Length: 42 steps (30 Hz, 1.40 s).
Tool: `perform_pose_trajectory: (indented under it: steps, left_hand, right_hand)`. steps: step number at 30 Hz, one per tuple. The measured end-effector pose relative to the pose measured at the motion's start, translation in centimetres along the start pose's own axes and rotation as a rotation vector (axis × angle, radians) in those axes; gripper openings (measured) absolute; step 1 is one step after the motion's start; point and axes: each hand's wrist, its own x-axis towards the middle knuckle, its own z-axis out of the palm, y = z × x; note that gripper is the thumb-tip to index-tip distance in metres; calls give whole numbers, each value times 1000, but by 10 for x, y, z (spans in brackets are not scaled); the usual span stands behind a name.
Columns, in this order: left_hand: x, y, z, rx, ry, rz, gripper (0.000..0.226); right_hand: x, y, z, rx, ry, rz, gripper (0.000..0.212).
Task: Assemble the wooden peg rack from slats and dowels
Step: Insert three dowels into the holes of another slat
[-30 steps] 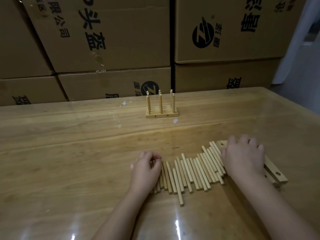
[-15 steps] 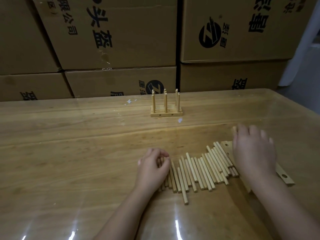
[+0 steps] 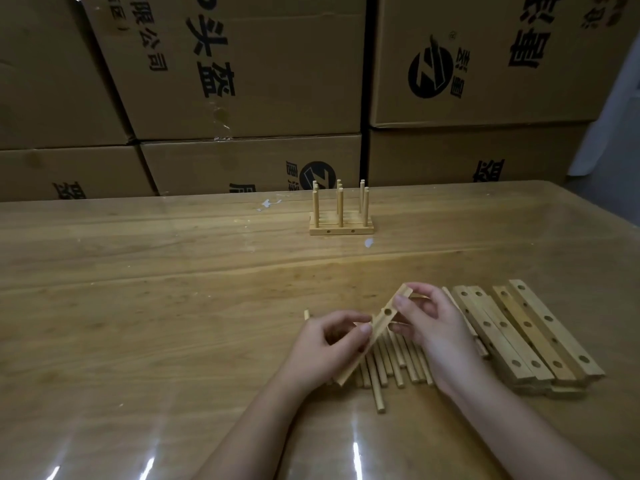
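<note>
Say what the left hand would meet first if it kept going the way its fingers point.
The left hand points right, and its fingers already grip the slat. Beyond that, it would probably meet the right hand holding the slat's upper end; depth is unclear.

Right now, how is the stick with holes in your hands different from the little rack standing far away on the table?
The held slat is one bare piece with empty holes; the finished rack has several slats joined, with dowels standing upright in them. The slat is tilted in the air, gripped by the left hand and right hand; the rack sits flat on the table, untouched. Both are the same pale wood.
</note>
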Motion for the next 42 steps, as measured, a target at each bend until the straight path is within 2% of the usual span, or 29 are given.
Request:
perform_pose_trajectory:
  steps: [4, 6, 7, 10, 12, 14, 18, 22, 33, 35, 39, 42]
  left_hand:
    - [2, -1, -3, -54, -50, -21, 19]
    - [4, -2, -7, -189, -23, -64, 20]
    - [5, -2, -10, -296, 10, -88, 21]
    - [11, -7, -19, -625, 163, -122, 31]
    - [14, -9, -23, -877, 238, -151, 31]
    - [16, -10, -25, -1051, 294, -184, 35]
    - [18, -11, -27, -1172, 401, -178, 36]
    - [21, -11, -29, -1252, 470, -183, 30]
    - [23, -12, -25, -1223, 354, -248, 34]
    - [23, -12, -25, -1240, 356, -239, 34]
    - [22, -14, -27, -1276, 415, -218, 30]
    - [22, -14, -28, -1261, 415, -231, 31]
  right_hand:
    - [-3, 3, 5, -25, -68, -62, 27]
    - [-1, 2, 3, -78, -74, -84, 25]
    - [1, 1, 1, -188, -52, -118, 20]
    - [5, 4, -11, -776, -27, -303, 16]
    - [3, 6, -12, -1020, -132, -409, 23]
    - [-3, 9, -6, -1158, -325, -465, 34]
    - [-18, 22, 8, -1367, -674, -560, 57]
    - [-22, 30, 13, -1460, -772, -637, 64]
    - [-26, 29, 25, -1478, -794, -650, 54]
    - [-27, 26, 26, -1471, -778, -667, 50]
    - [-32, 23, 26, -1506, -666, -857, 38]
    - [-37, 27, 31, -1523, -653, -883, 34]
